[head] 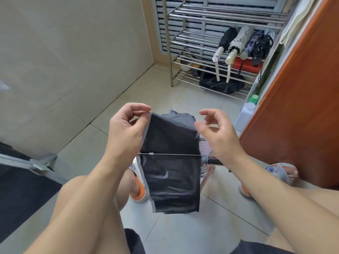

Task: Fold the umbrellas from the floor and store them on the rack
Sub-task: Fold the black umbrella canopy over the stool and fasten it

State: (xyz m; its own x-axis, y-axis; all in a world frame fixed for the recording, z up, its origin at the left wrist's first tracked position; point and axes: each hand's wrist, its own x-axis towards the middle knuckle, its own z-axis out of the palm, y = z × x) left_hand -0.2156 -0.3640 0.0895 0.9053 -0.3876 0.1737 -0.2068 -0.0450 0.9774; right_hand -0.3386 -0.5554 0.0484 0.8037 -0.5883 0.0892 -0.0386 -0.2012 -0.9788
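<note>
Rack (183, 43): steel, at 1 o'clock; one shelf holds four folded umbrellas (244, 43) side by side, handles toward the viewer.
Umbrella (172, 162): black, half collapsed, centre frame between both hands; long axis runs 9 to 3 o'clock, handle end toward 3.
Left hand (126, 129): thumb and forefinger pinch the canopy's upper left edge.
Right hand (218, 132): fingers loosely spread, holding nothing, just above the handle end.

Both bare forearms reach forward over the knees — the left hand (126, 127) raised with thumb and forefinger pinched together at their tips, the right hand (218, 132) beside it, fingers loosely spread and holding nothing.
</note>
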